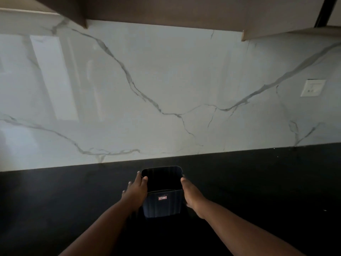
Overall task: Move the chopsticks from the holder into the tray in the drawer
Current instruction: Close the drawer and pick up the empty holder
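Both hands are on the holder (162, 204) now, a dark, ribbed, square-mouthed tub standing upright on the black counter (258, 182), near the marble wall (166, 89). The left hand (135, 193) presses its left side, thumb hooked over the rim, fingers spread. The right hand (192, 195) clasps the right side, thumb at the rim. A small red label faces the person. Inside it's all dark: chopsticks, I can't tell. A socket (312, 88) sits far right on the wall.
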Tool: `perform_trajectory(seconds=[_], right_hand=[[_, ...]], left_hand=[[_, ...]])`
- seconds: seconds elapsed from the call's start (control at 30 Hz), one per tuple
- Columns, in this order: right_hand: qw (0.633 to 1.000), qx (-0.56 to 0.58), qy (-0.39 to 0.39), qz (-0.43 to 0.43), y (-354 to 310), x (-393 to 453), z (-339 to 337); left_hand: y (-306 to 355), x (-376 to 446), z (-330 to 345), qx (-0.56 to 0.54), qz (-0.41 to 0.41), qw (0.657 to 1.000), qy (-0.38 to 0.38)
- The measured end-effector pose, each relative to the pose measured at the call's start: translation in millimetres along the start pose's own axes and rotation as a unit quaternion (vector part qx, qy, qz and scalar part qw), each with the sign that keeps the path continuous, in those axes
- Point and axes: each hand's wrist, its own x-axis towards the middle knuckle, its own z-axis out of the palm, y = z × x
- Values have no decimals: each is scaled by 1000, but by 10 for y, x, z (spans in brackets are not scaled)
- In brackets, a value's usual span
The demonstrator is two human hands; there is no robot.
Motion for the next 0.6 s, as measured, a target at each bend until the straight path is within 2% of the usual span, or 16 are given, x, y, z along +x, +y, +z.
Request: perform_trajectory(seconds=[0.17,0.4,0.53,0.6], right_hand=[[999,-51,15,-4,-86,169,8],[996,-87,25,-20,-110,168,2],[988,-155,2,-16,-158,71,-101],[982,-185,20,-27,-230,54,-212]], left_hand=[[28,161,7,-49,24,999,0],[41,152,15,-60,6,998,-5],[159,93,-65,24,-37,999,-30],[280,43,-159,104,-50,993,4]])
